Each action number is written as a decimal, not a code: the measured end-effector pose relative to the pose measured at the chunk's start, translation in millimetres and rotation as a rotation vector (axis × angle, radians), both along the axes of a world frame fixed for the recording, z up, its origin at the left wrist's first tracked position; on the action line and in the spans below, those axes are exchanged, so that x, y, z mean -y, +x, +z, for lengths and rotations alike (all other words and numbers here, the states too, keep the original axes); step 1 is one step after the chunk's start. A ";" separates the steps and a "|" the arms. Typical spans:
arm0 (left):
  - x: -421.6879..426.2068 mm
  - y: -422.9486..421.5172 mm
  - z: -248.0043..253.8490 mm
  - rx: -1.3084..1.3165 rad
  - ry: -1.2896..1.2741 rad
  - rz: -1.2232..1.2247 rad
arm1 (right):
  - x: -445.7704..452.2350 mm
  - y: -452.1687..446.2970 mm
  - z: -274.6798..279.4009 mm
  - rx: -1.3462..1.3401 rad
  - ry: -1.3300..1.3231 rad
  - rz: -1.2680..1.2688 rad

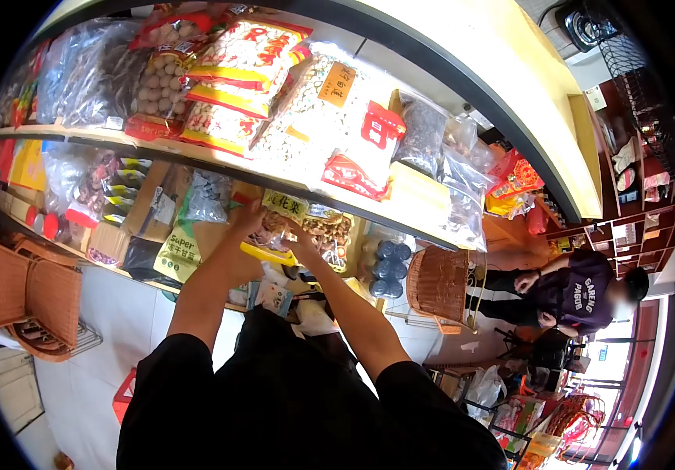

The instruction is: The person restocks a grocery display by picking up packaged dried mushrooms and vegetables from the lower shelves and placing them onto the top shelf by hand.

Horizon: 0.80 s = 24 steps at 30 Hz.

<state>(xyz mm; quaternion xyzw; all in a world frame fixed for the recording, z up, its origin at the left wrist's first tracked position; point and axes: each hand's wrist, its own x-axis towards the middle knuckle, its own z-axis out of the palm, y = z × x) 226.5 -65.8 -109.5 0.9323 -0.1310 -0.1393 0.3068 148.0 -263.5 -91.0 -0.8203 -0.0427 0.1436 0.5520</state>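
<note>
Both my hands are at the lower shelf, on either side of a clear bag of dried food with a yellow label (284,205). At the bag's left edge, my left hand (247,222) has its fingers closed, partly hidden. My right hand (301,242) grips the bag's right side. Just to the right stands another bag, of brown dried pieces (328,239). A pale green bag marked "Super" (178,254) lies left of my left forearm.
Large bags of white dried food (236,55) fill the upper shelf (275,174). Dark-capped jars (389,270) sit to the right, near a wicker basket (437,286). A person in a dark shirt (580,290) stands at the right. Wicker baskets (48,294) are at the left.
</note>
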 end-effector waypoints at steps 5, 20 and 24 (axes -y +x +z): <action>-19.6 5.6 -58.0 -0.206 0.168 -0.058 | -0.9 -31.4 31.2 0.036 0.151 0.040; -125.3 -287.3 -66.1 -0.671 -0.857 1.055 | 21.7 -164.5 261.9 0.145 0.558 0.043; -138.0 -333.3 -71.8 -0.663 -0.857 1.057 | -16.7 -190.2 394.8 0.807 0.646 0.496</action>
